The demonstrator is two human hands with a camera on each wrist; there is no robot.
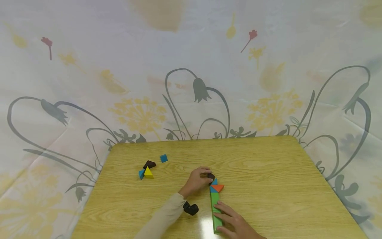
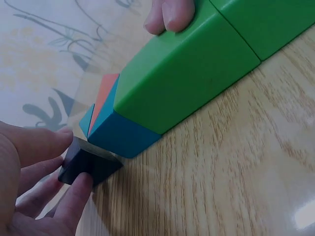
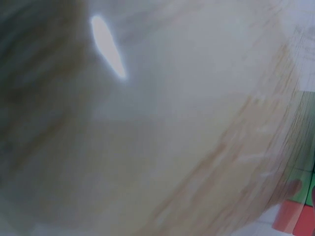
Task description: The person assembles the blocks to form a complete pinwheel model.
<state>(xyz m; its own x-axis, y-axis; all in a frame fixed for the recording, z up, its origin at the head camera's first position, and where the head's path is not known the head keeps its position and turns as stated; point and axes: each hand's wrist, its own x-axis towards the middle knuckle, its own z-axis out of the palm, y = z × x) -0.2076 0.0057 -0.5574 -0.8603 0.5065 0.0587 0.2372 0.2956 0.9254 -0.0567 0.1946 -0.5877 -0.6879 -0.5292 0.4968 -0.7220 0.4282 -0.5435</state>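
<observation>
In the head view my left hand (image 1: 195,182) pinches a black block (image 1: 211,176) at the far end of a row of blocks. The left wrist view shows this black wedge (image 2: 86,160) between thumb and fingers, right beside a blue triangular block (image 2: 123,133). An orange triangle (image 1: 219,188) lies against the blue one, with another small blue triangle (image 1: 215,181) beyond it. Green blocks (image 1: 214,199) form the near part of the row. My right hand (image 1: 234,219) rests with extended fingers on their right side and top.
Farther left on the wooden table (image 1: 253,166) lie a black block (image 1: 150,164), a yellow triangle (image 1: 148,173), a blue triangle (image 1: 141,174) and a blue block (image 1: 163,158). A black device (image 1: 190,208) sits at my left wrist. A flower-patterned backdrop (image 1: 191,49) surrounds the table.
</observation>
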